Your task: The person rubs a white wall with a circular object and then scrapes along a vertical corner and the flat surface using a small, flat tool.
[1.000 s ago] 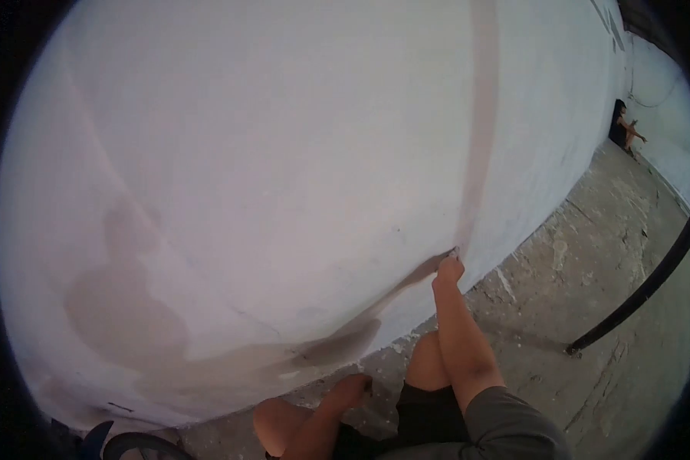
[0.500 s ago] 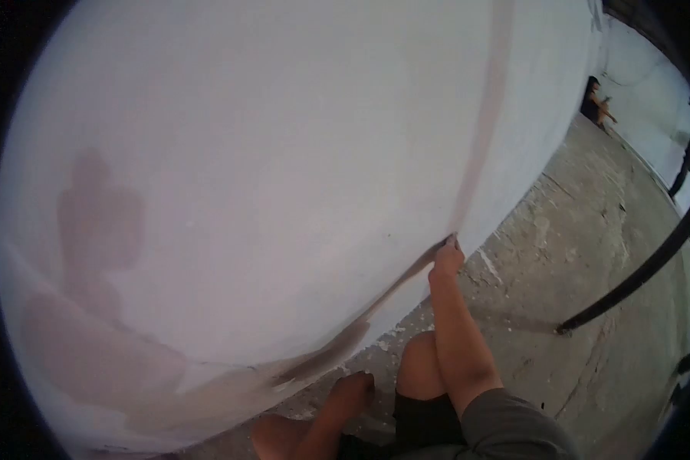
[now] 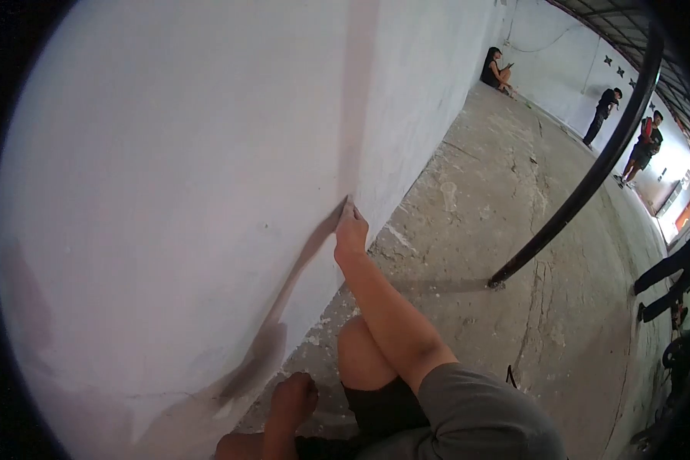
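My right hand [image 3: 351, 226] reaches forward to the white wall [image 3: 207, 138], its fingertips pinched together against the surface. Whatever is between those fingers, if anything, is too small to make out. A dark shadow of the arm runs down the wall from the fingertips. Lower down, my left hand [image 3: 294, 395] is curled into a fist near the foot of the wall, close to my bent legs. It is in shade, and the inside of the fist is hidden.
A black pole [image 3: 583, 192] rises from the cracked concrete floor [image 3: 468, 207] at my right. One person [image 3: 498, 73] sits in the far corner. Others stand along the far right wall, including a person in dark trousers [image 3: 667, 280]. Paint flecks lie along the wall's base.
The view has swung right, showing more people and the roof. My right hand remains at the wall with fingers pinched; my left hand is still in a fist.
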The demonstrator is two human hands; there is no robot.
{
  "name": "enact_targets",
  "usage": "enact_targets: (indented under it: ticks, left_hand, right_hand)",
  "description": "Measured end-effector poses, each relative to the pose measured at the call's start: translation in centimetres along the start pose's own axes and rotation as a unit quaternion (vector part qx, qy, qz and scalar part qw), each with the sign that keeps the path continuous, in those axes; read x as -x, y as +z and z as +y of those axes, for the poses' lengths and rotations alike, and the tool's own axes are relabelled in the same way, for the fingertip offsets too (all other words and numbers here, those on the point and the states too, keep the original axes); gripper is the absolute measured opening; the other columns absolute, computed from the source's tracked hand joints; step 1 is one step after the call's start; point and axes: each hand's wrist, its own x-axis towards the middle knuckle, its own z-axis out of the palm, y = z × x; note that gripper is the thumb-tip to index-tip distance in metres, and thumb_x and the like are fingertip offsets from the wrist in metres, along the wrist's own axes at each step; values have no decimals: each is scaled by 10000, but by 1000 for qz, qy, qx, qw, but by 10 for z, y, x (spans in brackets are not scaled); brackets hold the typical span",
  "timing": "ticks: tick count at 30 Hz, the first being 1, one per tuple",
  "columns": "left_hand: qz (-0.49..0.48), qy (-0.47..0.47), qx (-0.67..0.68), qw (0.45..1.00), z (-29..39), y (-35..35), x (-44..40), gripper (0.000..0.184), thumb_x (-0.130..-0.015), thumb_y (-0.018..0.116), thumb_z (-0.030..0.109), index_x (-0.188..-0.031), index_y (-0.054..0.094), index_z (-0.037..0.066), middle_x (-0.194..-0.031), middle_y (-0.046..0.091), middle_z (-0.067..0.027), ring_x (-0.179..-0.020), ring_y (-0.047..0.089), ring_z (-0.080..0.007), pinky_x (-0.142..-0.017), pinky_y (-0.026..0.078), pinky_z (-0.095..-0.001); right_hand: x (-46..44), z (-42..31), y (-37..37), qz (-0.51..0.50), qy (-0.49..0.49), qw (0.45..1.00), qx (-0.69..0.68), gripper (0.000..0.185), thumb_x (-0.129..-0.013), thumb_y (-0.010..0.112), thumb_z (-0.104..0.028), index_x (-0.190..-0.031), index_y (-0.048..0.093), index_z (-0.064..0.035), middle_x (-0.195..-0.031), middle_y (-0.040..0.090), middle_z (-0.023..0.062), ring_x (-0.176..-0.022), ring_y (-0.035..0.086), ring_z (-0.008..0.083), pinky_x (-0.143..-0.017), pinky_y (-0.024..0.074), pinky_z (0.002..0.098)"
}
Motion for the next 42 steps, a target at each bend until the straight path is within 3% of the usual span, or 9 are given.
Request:
enact_targets:
  ticks: [6,9,11,14,17,20,29,31,42]
  left_hand:
    - [20,-14,-4,1000,15,4,17,105,-785,639,117,-858,636,42,-949,640,-187,-872,628,-402,-769,504,-481]
    - [39,-11,-22,999,24,1,33,106,-803,624,126,-873,636,46,-958,643,-183,-886,632,-393,-773,504,-485]
    - [95,-59,-28,993,23,-2,52,110,-818,610,132,-886,635,49,-956,644,-180,-894,634,-385,-775,504,-487]
    - [128,-53,9,990,19,8,63,128,-853,570,149,-916,628,54,-951,645,-179,-912,635,-382,-780,506,-488]
    - [119,-45,-43,991,15,6,77,146,-872,540,162,-936,621,58,-948,644,-184,-924,635,-385,-784,508,-489]
    - [119,-10,-37,992,19,4,83,156,-875,541,168,-938,621,50,-954,643,-188,-930,637,-390,-779,510,-497]
    - [189,-30,-49,980,3,7,107,180,-883,534,177,-997,629,74,-994,645,-168,-964,646,-366,-765,526,-492]
    - [191,-5,-56,980,-2,8,102,166,-888,539,183,-969,600,52,-938,631,-171,-894,650,-368,-731,519,-500]
    - [202,37,-31,978,-3,2,82,128,-871,551,171,-929,596,65,-914,633,-158,-876,645,-364,-715,521,-481]
  right_hand:
    - [31,-29,-4,-117,-137,976,122,550,-1018,502,-370,-1344,516,72,-1327,583,153,-1226,517,199,-1023,390,283]
    - [57,-45,-7,-107,-94,957,252,399,-1014,440,-202,-1287,567,61,-1328,571,180,-1239,526,263,-1079,364,337]
    - [-107,102,-47,-187,-289,915,209,397,-1002,451,-250,-1223,595,46,-1170,655,137,-1031,614,244,-926,461,356]
    - [50,-5,-8,-196,-147,963,109,402,-1009,439,-150,-1352,519,42,-1385,534,162,-1236,525,261,-1087,370,360]
    - [145,-48,23,-171,-134,972,87,473,-1044,415,-263,-1396,467,48,-1422,492,192,-1267,508,282,-1072,388,346]
    - [152,-27,26,-172,-171,964,107,529,-1047,370,-294,-1446,382,53,-1532,351,188,-1383,392,292,-1136,321,353]
    - [184,19,38,-223,-310,915,130,496,-1063,323,-265,-1430,403,59,-1504,374,225,-1385,390,329,-1143,318,358]
    - [205,16,39,-175,-397,867,245,480,-1062,313,-239,-1444,389,41,-1536,322,213,-1423,327,320,-1152,314,361]
    - [193,9,44,-192,-397,870,221,493,-1063,279,-243,-1475,342,19,-1573,257,177,-1453,267,297,-1171,285,359]
